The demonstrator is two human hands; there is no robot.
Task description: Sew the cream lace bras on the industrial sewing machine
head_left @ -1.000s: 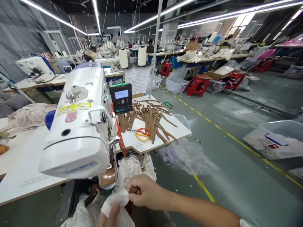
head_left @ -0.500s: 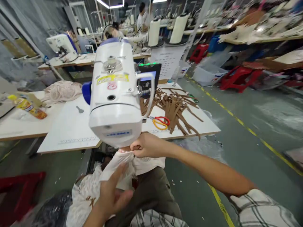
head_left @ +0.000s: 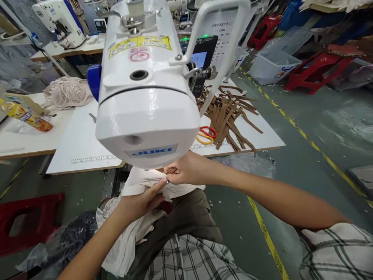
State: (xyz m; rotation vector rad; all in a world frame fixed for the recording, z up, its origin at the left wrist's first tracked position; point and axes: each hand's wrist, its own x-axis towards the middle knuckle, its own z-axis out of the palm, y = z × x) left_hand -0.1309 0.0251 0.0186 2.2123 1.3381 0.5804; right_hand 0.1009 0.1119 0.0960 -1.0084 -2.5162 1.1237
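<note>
Nearest me, a person's left hand [head_left: 136, 204] rests fingers on pale cloth [head_left: 136, 179]; whether it pinches, I cannot tell. The right hand [head_left: 183, 171] curls closed on that cloth, below a white sewing machine [head_left: 148, 116]. Beyond lie scissors [head_left: 208, 136] and brown strips [head_left: 222, 116].

There's the cloth [head_left: 132, 183], cream-white, thin and creased, spread loosely just off the near edge of the table [head_left: 80, 140], upper part hidden, one flap reaching right, pale folds [head_left: 124, 245] bunched below.
</note>
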